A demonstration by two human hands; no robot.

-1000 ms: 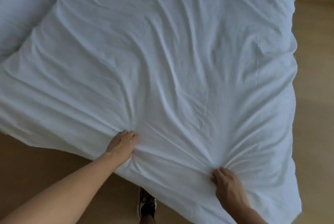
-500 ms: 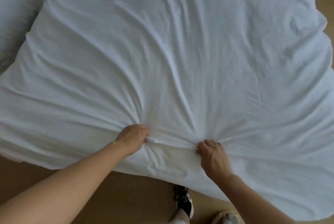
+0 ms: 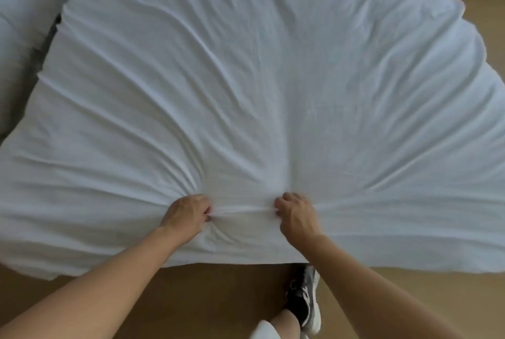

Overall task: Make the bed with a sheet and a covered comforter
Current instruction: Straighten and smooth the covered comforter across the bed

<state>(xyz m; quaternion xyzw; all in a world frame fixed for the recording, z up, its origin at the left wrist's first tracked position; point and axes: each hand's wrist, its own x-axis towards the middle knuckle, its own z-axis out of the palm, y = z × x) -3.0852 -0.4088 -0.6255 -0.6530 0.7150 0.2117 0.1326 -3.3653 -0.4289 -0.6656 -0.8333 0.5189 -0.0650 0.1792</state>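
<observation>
Tan wooden floor point(image 3: 207, 300) runs along the near side of the bed and shows again at the far right. Spread over the bed, filling nearly the whole view, lies the white, softly padded covered comforter point(image 3: 246, 79), its near edge hanging just over the side. It looks light and limp rather than stiff. Creases fan out across it from two spots close to the near edge, where the person's left hand point(image 3: 188, 215) and right hand point(image 3: 296, 215) each have the grip closed tight on a bunched pinch of cloth, knuckles up, with a taut little ridge of fabric strung between them. Cloth like this should follow a pull readily but will drag unevenly when held mid-edge, so I would judge the corners, or the near edge with hands set wider apart, the better place to hold it for squaring up. Pale white pillows point(image 3: 21, 24) lie at the far left, just beside the comforter's far left corner. One grey-and-black trainer point(image 3: 306, 300) stands on the floor by the bed's near edge, under the right forearm, and I see nothing else that would block a tug toward the near side.
</observation>
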